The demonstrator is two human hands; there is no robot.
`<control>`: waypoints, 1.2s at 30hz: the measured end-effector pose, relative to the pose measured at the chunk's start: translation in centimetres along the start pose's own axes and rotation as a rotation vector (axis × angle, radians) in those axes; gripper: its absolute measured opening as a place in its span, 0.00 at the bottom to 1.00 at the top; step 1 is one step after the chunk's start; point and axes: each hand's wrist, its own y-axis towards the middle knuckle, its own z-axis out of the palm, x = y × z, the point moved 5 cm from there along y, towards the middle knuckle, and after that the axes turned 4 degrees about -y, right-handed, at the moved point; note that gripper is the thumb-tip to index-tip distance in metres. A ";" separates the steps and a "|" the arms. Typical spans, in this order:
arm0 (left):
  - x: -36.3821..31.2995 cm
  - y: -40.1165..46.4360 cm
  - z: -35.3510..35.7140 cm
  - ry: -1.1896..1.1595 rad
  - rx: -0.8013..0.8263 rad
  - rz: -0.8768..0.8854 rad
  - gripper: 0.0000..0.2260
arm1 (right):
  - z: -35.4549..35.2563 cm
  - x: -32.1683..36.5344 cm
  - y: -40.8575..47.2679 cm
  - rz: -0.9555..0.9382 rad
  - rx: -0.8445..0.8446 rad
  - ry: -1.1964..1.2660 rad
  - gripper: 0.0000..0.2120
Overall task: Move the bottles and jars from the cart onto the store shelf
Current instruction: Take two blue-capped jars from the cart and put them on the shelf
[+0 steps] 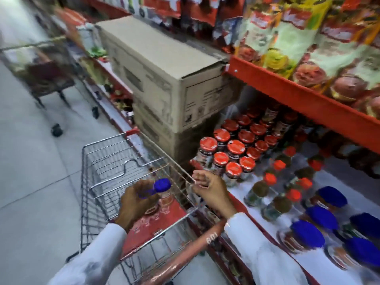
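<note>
Left hand [133, 204] grips blue-capped jar [162, 187] inside cart [107, 161] — right hand [211, 190] grips its rim

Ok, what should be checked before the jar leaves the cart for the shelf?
1. Left hand grips the jar: ok.
2. Blue cap on: ok.
3. Right hand free: cannot tell; its fingers curl at the cart rim.
4. Matching blue-capped jars on the shelf: ok, at the right.
5. Bare shelf space: ok, white patches show.
</note>
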 end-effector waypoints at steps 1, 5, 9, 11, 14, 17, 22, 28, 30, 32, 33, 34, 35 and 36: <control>1.8 0.5 -0.8 -0.017 -0.029 -0.053 0.16 | 2.0 -0.7 1.7 0.030 0.060 -0.015 0.22; 7.6 2.4 -2.3 -0.100 -0.149 -0.284 0.18 | 8.8 -3.4 7.0 0.108 0.234 -0.250 0.24; 9.6 3.4 -1.1 -0.081 -0.142 -0.348 0.27 | 13.0 -5.2 9.1 0.069 0.274 -0.374 0.24; 9.6 3.7 -0.4 -0.065 -0.140 -0.328 0.23 | 13.7 -4.8 9.0 0.073 0.255 -0.342 0.28; 9.4 4.0 -0.1 -0.009 -0.201 -0.257 0.24 | 14.0 -5.2 9.1 0.095 0.165 -0.230 0.32; 10.2 4.2 0.0 0.044 -0.200 -0.240 0.22 | 14.4 -5.3 9.3 0.095 0.122 -0.231 0.31; 10.6 3.9 0.0 0.037 -0.171 -0.234 0.23 | 14.2 -5.5 9.5 0.112 0.150 -0.267 0.32; 5.0 2.9 -2.2 -0.038 -0.148 -0.074 0.22 | 9.3 -1.3 6.5 0.000 0.036 -0.054 0.31; 1.6 2.1 -3.0 -0.054 -0.110 0.019 0.22 | 6.2 0.7 4.0 -0.068 -0.036 0.020 0.32; -1.4 1.1 -3.2 -0.069 -0.067 0.101 0.25 | 2.9 2.4 1.4 -0.118 -0.107 0.080 0.31; -3.0 0.4 -2.8 -0.067 -0.034 0.141 0.26 | 1.1 3.0 -0.2 -0.129 -0.149 0.104 0.30; -4.5 -0.4 -2.2 -0.078 0.003 0.171 0.27 | -0.7 3.5 -1.8 -0.136 -0.190 0.127 0.29; -5.9 -1.3 -1.2 -0.111 0.044 0.195 0.27 | -2.5 3.7 -3.4 -0.147 -0.228 0.140 0.28; -7.4 -2.4 -0.1 -0.144 0.083 0.217 0.28 | -4.2 3.8 -4.9 -0.154 -0.262 0.148 0.27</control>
